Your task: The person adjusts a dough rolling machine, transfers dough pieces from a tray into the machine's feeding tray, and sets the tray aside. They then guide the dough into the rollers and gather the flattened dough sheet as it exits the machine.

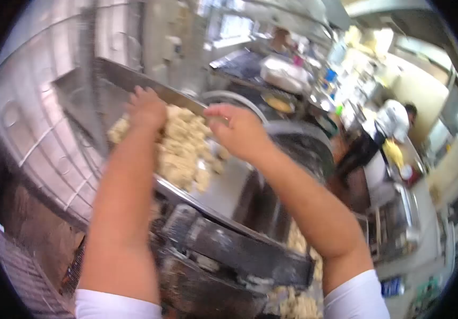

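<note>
A heap of pale, crumbly dough pieces [181, 151] lies in a long metal tray [218, 186] that slants across the view. On the upper left part of the heap rests my left hand [148, 111], its fingers spread apart over the pieces. My right hand [235, 129] hovers at the right side of the heap, near the tray's far wall; its thumb and forefinger are apart and nothing shows between them. Under the tray is a dark, worn machine part [218, 244] dusted with white. More pale pieces [299, 305] lie lower down, beside my right forearm.
Round metal rims [298, 127] stand beyond the tray. A metal wire rack [43, 138] is at the left. A person in a white top [394, 121] bends over a counter at the right. A foil-like covered item [285, 73] sits on a back surface.
</note>
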`<state>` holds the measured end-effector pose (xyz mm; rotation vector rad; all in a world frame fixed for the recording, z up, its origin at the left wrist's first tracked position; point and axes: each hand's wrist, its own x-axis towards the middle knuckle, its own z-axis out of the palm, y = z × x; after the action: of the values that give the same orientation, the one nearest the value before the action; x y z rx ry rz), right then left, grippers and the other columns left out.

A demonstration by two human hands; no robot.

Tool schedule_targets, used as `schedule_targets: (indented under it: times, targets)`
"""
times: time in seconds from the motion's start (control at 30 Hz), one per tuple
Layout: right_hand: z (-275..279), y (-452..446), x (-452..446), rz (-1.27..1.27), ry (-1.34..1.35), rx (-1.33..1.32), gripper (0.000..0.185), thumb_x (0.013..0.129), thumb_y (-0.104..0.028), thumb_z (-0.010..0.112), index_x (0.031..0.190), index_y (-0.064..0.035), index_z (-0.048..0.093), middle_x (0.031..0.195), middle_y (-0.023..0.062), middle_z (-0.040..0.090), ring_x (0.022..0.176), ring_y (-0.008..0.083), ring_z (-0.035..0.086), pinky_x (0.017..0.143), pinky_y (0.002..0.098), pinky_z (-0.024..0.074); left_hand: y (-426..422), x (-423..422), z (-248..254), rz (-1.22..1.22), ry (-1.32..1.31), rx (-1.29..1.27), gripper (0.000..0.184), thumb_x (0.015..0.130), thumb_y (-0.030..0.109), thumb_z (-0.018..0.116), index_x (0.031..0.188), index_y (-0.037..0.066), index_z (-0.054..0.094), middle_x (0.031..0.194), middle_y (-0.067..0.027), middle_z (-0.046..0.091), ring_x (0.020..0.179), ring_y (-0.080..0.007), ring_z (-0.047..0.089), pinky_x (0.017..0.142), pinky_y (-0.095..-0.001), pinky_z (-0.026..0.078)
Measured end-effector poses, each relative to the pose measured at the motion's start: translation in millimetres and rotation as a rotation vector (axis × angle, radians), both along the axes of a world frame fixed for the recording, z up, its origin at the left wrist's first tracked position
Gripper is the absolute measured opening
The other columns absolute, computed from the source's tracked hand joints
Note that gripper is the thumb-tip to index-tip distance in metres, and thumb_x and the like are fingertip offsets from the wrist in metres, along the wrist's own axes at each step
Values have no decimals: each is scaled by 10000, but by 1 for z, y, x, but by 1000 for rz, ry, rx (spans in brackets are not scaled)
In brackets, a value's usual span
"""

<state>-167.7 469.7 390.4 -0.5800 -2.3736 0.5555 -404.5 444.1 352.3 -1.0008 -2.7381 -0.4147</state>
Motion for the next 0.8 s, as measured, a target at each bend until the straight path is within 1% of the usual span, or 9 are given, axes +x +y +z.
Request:
schedule_targets:
  times: [0.1,0.2,0.27,0.33,0.37,0.43,0.6,0.7,0.8]
  targets:
    - [10,-2,103,-69,114,-66,287,852,-246,603,1063,-59,660,951,116,691,868,228,645,793,327,499,4,6,5,-129,77,37,594,958,417,363,1438,71,313,1534,-143,210,1391,-333,243,1112,-553,205]
    - [-6,-4,223,-191,400,-238,283,880,-248,611,1055,-29,659,941,54,692,804,123,616,728,273,491,11,-27,-8,-286,699,-104,422,926,93,457,1345,144,468,1377,-138,430,1274,-327,397,1009,-474,399]
    - [-34,-19,306,-403,549,-509,289,881,-253,623,1083,-47,647,957,33,690,790,97,612,708,250,484,26,-62,-19,-279,985,-72,471,889,66,532,1352,89,449,1418,-148,395,1302,-307,388,1056,-409,362]
    - [-79,-37,381,-679,408,-525,339,877,-350,623,1054,-62,648,940,26,680,800,105,612,658,250,474,31,-76,-11,-474,693,315,497,893,125,568,1361,44,424,1410,-167,410,1309,-277,397,1076,-361,333]
    - [-110,-45,419,-820,300,-594,379,870,-395,615,1034,-55,651,902,23,670,796,114,613,642,255,469,35,-84,-7,-665,166,738,527,894,170,594,1367,27,410,1402,-176,424,1312,-259,402,1085,-339,316]
    - [-167,-73,488,-962,133,-707,377,867,-376,608,991,-24,665,835,39,656,783,111,613,642,264,468,-8,-12,34,-726,-196,891,513,910,217,531,1357,-2,406,1359,-209,446,1217,-317,460,1005,-391,383]
    - [-322,-146,615,-976,-313,-862,374,826,-346,637,918,13,687,820,135,691,758,237,646,722,356,502,-150,149,96,-873,-1012,925,556,938,322,406,1346,-56,383,1283,-273,478,1046,-425,569,859,-516,509]
    - [-347,-171,636,-887,-518,-1014,429,815,-408,644,946,-1,678,843,155,684,774,256,648,727,375,502,-212,251,79,-1183,-764,696,690,900,442,464,1383,-36,346,1330,-282,428,1211,-375,468,958,-544,443]
    - [-384,-182,654,-954,-665,-1032,493,806,-474,641,976,-12,662,870,175,675,779,269,648,722,391,503,-217,356,32,-1648,-1014,149,780,761,433,693,1334,-34,444,1244,-244,538,1127,-314,556,958,-416,438]
